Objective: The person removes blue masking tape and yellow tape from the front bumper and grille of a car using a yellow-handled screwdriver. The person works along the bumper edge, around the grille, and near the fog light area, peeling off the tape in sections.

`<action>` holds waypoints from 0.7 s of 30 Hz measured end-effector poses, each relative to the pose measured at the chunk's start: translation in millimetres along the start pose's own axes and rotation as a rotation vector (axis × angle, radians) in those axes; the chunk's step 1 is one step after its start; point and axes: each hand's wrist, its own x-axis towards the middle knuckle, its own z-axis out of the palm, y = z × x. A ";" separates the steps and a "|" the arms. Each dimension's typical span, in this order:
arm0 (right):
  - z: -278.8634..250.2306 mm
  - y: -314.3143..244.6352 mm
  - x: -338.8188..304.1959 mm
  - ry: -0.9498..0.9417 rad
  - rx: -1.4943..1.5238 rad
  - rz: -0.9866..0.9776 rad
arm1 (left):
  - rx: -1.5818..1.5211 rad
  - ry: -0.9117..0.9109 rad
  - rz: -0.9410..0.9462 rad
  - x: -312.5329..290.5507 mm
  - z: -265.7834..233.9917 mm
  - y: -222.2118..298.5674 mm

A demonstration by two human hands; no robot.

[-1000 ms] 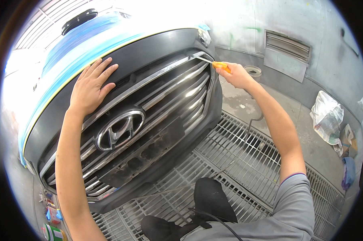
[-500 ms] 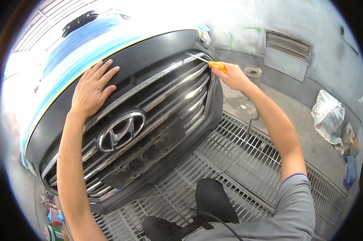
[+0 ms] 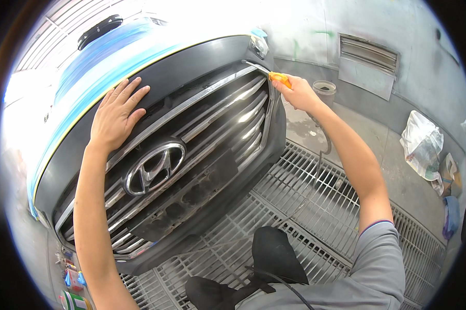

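Observation:
In front of me is a car's dark grey front bumper [image 3: 207,55], with a chrome-barred grille [image 3: 212,118] and an oval badge [image 3: 156,168] set in it. My left hand [image 3: 114,114] lies flat on the upper bumper panel, its fingers spread over the edge of the taped masking film. My right hand [image 3: 296,93] is closed round the orange handle of a screwdriver [image 3: 279,78] at the grille's upper right corner. The thin metal shaft points left, its tip by the seam between the top chrome bar and the bumper. Whether the tip touches is hard to tell.
Blue masking film [image 3: 106,61] covers the car's body behind the bumper. Below lies a metal floor grating [image 3: 315,206]. A bucket [image 3: 324,89] stands by the wall under a vent [image 3: 369,54]. Plastic bags [image 3: 421,147] lie at right, cans [image 3: 74,299] at lower left.
The screwdriver has tilted a little, its tip now slightly lower in relation to the handle's top. My left hand stays flat on the bumper. The whole view has shifted slightly.

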 end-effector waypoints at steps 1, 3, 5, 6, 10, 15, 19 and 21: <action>2.3 -1.1 0.1 0.019 -0.010 0.016 | -0.001 0.000 0.000 -0.5 -0.1 -0.5; 7.2 -2.8 -1.6 0.017 -0.007 0.055 | -0.004 -0.001 0.001 -1.2 0.2 -1.2; 10.2 -8.2 -7.5 -0.022 0.016 0.103 | -0.009 0.008 0.007 -0.9 1.3 -1.6; 15.4 -4.3 -8.7 0.007 0.035 0.051 | -0.011 0.012 0.011 -0.7 2.1 -1.5; 36.8 0.5 -10.7 0.030 0.115 -0.028 | -0.009 0.014 0.010 0.0 2.0 -2.3; 63.1 9.0 -7.1 0.120 0.197 -0.164 | -0.015 0.021 0.019 0.8 3.4 -2.1; 71.1 5.5 -5.5 0.073 0.198 -0.157 | -0.001 0.019 0.020 -0.8 2.2 -3.3; 73.2 2.8 -5.6 0.062 0.204 -0.189 | 0.009 0.037 0.035 -0.8 5.1 -5.5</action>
